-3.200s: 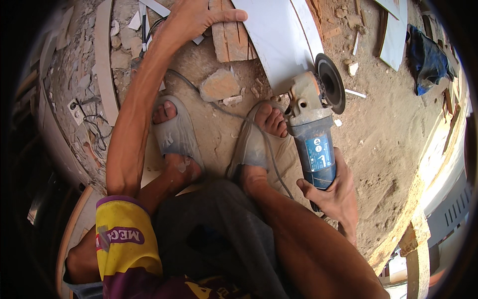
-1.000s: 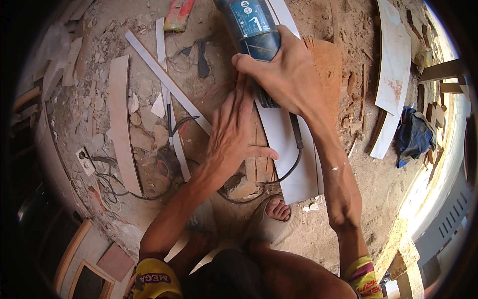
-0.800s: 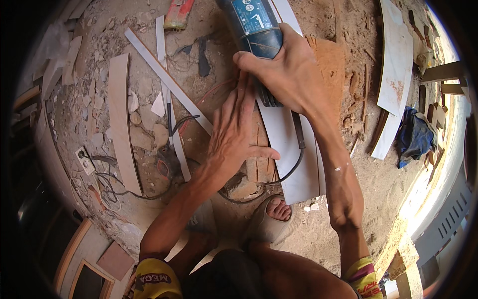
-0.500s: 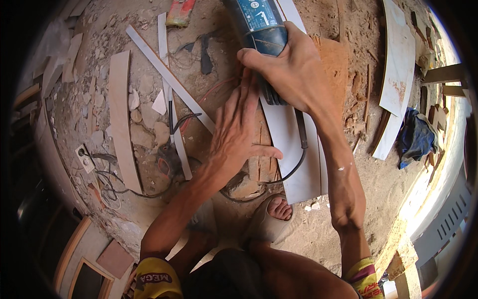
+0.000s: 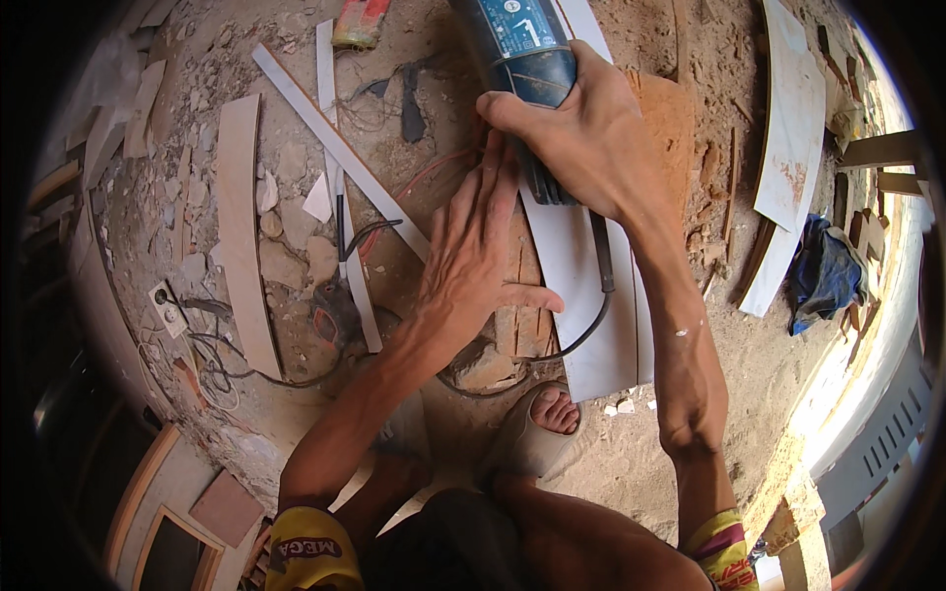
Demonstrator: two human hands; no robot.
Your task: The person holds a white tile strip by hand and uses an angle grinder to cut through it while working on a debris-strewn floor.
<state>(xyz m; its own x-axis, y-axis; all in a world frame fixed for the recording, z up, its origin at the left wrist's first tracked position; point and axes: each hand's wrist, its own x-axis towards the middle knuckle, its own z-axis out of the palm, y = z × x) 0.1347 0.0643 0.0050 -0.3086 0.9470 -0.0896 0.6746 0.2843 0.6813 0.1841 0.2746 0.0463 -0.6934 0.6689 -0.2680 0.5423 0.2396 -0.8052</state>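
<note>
My right hand (image 5: 576, 138) is closed round the blue angle grinder (image 5: 517, 54) at the upper middle; its head is out of frame. Its black cord (image 5: 601, 251) curves down over a long white panel (image 5: 591, 325) lying lengthwise beneath. My left hand (image 5: 463, 251) lies with fingers stretched upward and thumb spread right, along the panel's left edge and on the orange-brown block (image 5: 522, 323) beside it. The left fingertips sit just under the grinder; whether they touch it I cannot tell. A broken stone piece (image 5: 483, 364) lies below my left hand.
Narrow white strips (image 5: 340, 148), a pale plank (image 5: 241, 236), a dark tool (image 5: 335, 320), cables and a socket (image 5: 168, 305) lie left among rubble. A red tool (image 5: 357, 22) is at the top. White panels (image 5: 788, 108) and a blue cloth (image 5: 823, 266) lie right. My sandalled foot (image 5: 537, 433) is below.
Since the earliest frame the grinder has moved from low right to over the white panel, and my left hand has shifted beside it. Over the last second both hands have crept slightly up and right.
</note>
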